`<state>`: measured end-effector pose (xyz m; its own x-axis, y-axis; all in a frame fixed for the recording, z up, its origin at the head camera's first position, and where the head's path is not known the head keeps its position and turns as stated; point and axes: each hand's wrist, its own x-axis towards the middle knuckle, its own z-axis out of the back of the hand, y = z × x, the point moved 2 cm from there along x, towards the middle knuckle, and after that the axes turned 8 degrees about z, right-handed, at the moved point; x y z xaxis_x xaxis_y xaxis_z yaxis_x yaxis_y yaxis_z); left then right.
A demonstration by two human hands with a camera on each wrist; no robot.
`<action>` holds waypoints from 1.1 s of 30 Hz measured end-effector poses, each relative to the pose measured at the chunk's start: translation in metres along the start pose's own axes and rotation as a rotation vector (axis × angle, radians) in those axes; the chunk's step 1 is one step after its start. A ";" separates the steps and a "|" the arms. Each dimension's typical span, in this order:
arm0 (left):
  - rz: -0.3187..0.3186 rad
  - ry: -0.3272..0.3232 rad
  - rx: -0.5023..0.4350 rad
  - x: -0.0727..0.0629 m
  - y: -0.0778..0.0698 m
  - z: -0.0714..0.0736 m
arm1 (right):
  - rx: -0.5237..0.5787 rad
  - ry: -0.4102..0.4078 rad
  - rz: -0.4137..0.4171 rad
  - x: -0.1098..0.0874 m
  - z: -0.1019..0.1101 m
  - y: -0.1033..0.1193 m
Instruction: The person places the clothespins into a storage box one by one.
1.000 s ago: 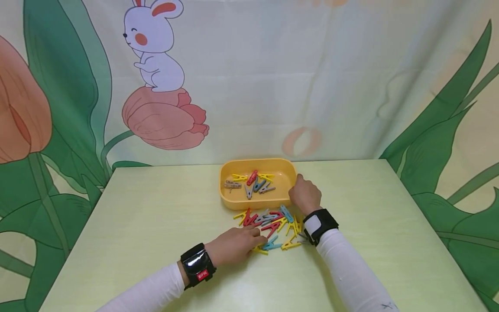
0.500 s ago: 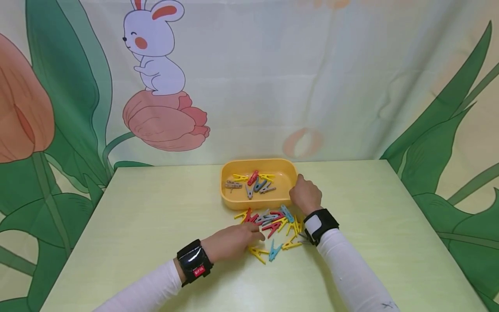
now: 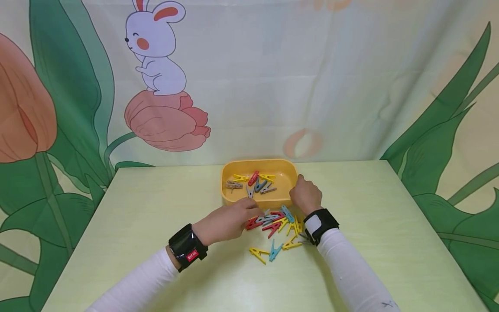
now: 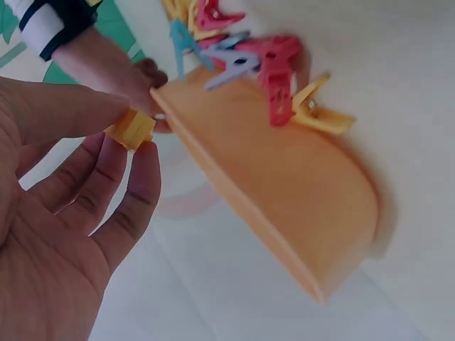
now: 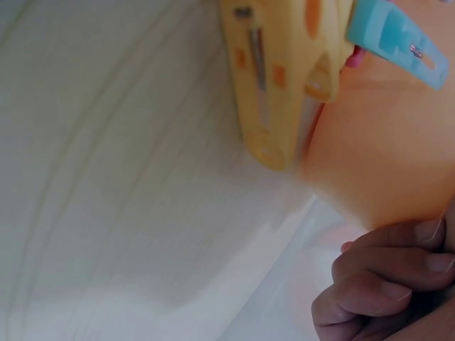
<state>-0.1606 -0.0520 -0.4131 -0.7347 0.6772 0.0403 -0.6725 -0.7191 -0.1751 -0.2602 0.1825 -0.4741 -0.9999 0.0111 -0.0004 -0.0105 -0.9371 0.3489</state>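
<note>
My left hand (image 3: 226, 221) is raised just in front of the yellow tray (image 3: 282, 190). Between its thumb and fingertips it pinches a yellow clothespin (image 4: 131, 129), of which only one end shows in the left wrist view. The right hand (image 3: 306, 196) grips the tray's right side, with its fingers (image 5: 370, 293) curled. Inside the tray lie several clothespins in yellow, grey and brown, plus a red clothespin (image 3: 253, 178). Before the tray is a loose heap with a light blue clothespin (image 3: 287, 214) and red, yellow and grey ones.
Nearest me on the pale green table (image 3: 163, 199) lie a yellow clothespin (image 3: 259, 255) and a turquoise clothespin (image 3: 275, 250). A printed cloth (image 3: 241, 86) with a rabbit and flowers hangs behind the table's back edge.
The left hand has moved from the heap's near side up toward the tray's front edge. Behind it, a yellow and a turquoise clothespin are spread apart. My right hand stays at the tray.
</note>
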 end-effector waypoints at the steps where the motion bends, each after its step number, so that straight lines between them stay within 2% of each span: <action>1: -0.001 -0.013 0.008 0.001 0.001 0.004 | 0.000 0.000 0.001 0.000 0.000 0.000; 10: 0.046 -0.136 0.027 0.017 0.006 0.042 | 0.007 -0.005 -0.007 0.000 0.000 -0.001; 16: 0.046 -0.205 0.004 0.034 0.013 0.062 | 0.008 -0.004 -0.007 0.001 -0.002 -0.003; 20: 0.058 -0.205 0.005 0.049 0.019 0.064 | -0.007 -0.018 0.004 0.001 -0.002 -0.004; 27: 0.123 -0.193 -0.023 0.074 0.033 0.060 | -0.011 -0.013 0.013 0.001 -0.003 -0.003; 30: 0.142 -0.190 -0.044 0.081 0.034 0.060 | -0.011 -0.009 0.009 0.001 -0.003 -0.002; 33: 0.133 -0.189 -0.040 0.088 0.030 0.059 | -0.015 -0.012 0.008 0.001 -0.003 -0.001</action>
<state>-0.2508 -0.0235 -0.3567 -0.8228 0.5331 0.1970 -0.5674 -0.7906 -0.2303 -0.2607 0.1827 -0.4773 -0.9999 0.0076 0.0133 -0.0027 -0.9422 0.3351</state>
